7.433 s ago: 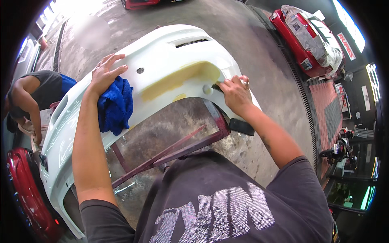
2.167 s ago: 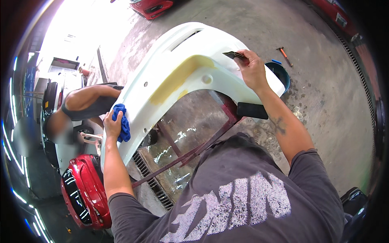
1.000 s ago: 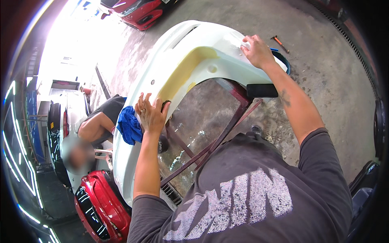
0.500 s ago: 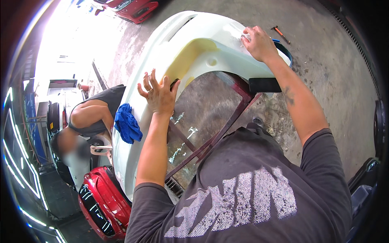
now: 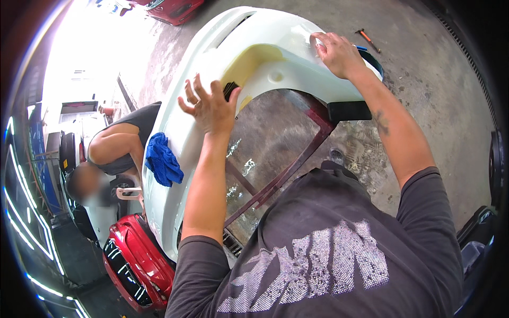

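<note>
A white car bumper (image 5: pixel 175 114) curves in front of me on a dark red metal stand (image 5: pixel 297 153), with a yellowish patch (image 5: pixel 253 59) on its inner bend. My left hand (image 5: pixel 212 108) is over its left part, fingers spread and raised. Beside that thumb is a small black ribbed piece (image 5: pixel 231 91); whether the hand touches it I cannot tell. At the bumper's right part, my right hand (image 5: pixel 339 54) has its fingers curled and the tips against the surface. Something pale shows at these fingertips, too small to name.
A blue cloth (image 5: pixel 164 159) hangs over the bumper's left side. A flat black rectangular thing (image 5: pixel 350 111) is at its right end. Beyond are a dark bucket (image 5: pixel 373 64) and an orange-handled hammer (image 5: pixel 367 40). Another person (image 5: pixel 119 143) bends close by at left, above a red bumper (image 5: pixel 140 259).
My left hand has shifted slightly farther away, and more of the black ribbed piece shows beside its thumb. My right hand stays at the bumper's right part. The whole view has shifted slightly.
</note>
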Tool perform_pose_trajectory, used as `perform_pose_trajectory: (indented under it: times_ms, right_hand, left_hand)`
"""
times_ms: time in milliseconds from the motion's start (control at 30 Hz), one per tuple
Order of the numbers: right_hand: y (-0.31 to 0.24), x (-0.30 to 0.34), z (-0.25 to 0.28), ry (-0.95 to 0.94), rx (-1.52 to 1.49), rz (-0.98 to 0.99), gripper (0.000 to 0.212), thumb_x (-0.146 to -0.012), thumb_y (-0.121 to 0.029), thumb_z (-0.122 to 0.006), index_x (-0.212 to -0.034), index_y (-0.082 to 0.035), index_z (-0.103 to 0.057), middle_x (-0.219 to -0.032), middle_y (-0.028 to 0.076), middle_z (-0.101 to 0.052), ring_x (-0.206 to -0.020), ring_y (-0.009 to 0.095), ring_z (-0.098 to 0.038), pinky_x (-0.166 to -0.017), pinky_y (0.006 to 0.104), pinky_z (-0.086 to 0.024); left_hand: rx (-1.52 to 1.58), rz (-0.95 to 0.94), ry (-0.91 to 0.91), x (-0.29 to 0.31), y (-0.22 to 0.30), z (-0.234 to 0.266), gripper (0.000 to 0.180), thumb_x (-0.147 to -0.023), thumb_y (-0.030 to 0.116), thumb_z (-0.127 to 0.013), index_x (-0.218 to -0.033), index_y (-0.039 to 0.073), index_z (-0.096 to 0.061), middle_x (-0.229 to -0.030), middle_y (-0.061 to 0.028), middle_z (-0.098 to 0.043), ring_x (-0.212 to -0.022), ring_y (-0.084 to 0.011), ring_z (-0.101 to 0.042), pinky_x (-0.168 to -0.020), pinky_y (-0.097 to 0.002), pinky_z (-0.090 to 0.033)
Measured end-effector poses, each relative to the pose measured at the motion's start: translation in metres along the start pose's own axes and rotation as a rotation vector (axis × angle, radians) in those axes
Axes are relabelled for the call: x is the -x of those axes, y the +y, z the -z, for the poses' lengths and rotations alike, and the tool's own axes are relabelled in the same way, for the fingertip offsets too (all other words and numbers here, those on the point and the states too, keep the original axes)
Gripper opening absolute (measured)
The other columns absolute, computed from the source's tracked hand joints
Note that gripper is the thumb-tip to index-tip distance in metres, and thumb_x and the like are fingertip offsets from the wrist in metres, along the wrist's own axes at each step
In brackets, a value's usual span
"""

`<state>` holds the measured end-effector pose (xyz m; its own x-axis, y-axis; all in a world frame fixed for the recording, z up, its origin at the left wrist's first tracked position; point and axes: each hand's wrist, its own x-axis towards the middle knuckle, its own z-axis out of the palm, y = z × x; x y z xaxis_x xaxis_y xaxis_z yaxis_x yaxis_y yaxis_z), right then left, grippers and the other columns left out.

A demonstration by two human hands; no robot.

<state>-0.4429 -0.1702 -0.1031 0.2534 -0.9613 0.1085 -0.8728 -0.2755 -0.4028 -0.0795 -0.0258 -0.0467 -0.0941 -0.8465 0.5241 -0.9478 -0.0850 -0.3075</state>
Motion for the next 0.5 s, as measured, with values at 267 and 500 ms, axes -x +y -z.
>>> perform_pose_trajectory:
  times_ms: [267,500]
  right_hand:
    - [-0.013,-0.011,0.017,-0.157,-0.027,0.042,0.061,-0.116,-0.062,-0.052,-0.169,-0.031,-0.058,-0.171,0.006,-0.059,-0.154,0.035,-0.058,-0.126,0.0606,-0.047]
    - [-0.108,-0.06,0.023,-0.192,0.053,0.195,0.083,-0.107,-0.086,-0.048,-0.177,-0.042,-0.043,-0.189,0.002,-0.034,-0.175,0.033,-0.027,-0.139,0.0672,-0.025]
  left_hand:
    - [0.001,0.163,0.029,0.079,-0.064,0.023,0.082,-0.086,0.071,-0.091,-0.142,0.018,-0.063,-0.166,-0.019,-0.045,-0.167,-0.045,-0.03,-0.131,-0.0756,-0.01]
    - [-0.119,0.139,-0.11,0.066,-0.062,0.027,0.093,-0.089,0.076,-0.083,-0.166,0.03,-0.058,-0.17,-0.0153,-0.045,-0.168,-0.0402,-0.03,-0.131,-0.078,-0.006]
